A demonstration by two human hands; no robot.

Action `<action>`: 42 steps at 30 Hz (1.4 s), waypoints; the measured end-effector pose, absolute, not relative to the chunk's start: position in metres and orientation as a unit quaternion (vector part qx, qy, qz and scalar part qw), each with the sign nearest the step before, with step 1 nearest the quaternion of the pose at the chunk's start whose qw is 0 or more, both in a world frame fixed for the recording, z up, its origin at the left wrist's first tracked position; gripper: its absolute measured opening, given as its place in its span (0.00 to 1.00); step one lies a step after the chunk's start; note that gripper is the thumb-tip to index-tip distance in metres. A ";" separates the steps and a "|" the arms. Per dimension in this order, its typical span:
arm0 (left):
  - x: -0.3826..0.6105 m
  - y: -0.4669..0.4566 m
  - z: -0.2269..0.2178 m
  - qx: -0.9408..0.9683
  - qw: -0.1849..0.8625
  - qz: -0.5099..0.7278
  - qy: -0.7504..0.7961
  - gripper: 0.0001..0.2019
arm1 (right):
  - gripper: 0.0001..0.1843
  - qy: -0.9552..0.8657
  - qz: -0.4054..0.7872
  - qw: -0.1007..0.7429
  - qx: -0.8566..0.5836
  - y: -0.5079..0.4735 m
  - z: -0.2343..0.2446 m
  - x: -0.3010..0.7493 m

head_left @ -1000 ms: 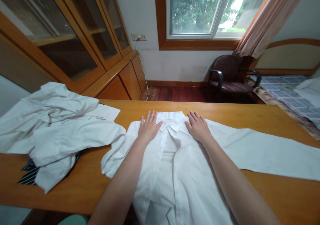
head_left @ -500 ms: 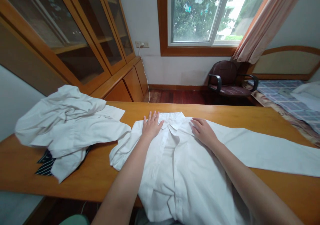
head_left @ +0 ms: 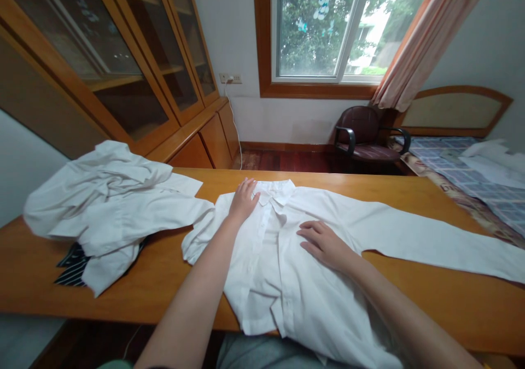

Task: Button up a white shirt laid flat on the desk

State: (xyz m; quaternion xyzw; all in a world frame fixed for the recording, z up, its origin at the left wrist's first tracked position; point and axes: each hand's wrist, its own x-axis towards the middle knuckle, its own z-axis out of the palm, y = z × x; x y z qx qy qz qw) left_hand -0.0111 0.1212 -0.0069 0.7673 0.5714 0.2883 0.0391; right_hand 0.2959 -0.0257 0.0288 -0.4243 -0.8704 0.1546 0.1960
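A white button-up shirt [head_left: 299,303] lies front up on the wooden table [head_left: 410,188], its collar at the far edge and its hem hanging toward me over the near edge. One sleeve stretches out to the right; the other is bunched on the left. My left hand [head_left: 243,200] lies flat on the shirt's left shoulder beside the collar, fingers extended. On the right chest of the shirt, my right hand [head_left: 322,242] rests palm down with its fingers loosely spread. Neither hand grips the cloth.
A heap of white garments [head_left: 118,194] sits on the table's left side, with dark striped cloth [head_left: 73,265] under it. Behind the table are a glass-door cabinet [head_left: 164,63], a maroon armchair [head_left: 363,134] and a bed [head_left: 467,156].
My right hand has slid from the right shoulder down toward me onto the chest. My left hand stays beside the collar, its fingers now closer together. The view has shifted slightly.
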 end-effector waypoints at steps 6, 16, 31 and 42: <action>-0.029 0.094 0.009 0.777 0.126 0.386 0.481 0.10 | 0.22 -0.852 0.076 0.175 -0.487 -0.032 0.006 0.347; -0.034 -0.021 0.035 0.851 0.145 0.244 0.443 0.13 | 0.25 -0.843 0.001 0.145 -0.517 -0.035 -0.007 0.360; -0.055 0.014 -0.008 0.863 0.065 0.122 0.485 0.24 | 0.17 -0.802 0.051 0.281 -0.524 -0.005 -0.007 0.350; -0.058 0.030 -0.004 0.847 0.118 0.231 0.464 0.20 | 0.15 -0.801 0.060 0.279 -0.526 0.004 -0.005 0.351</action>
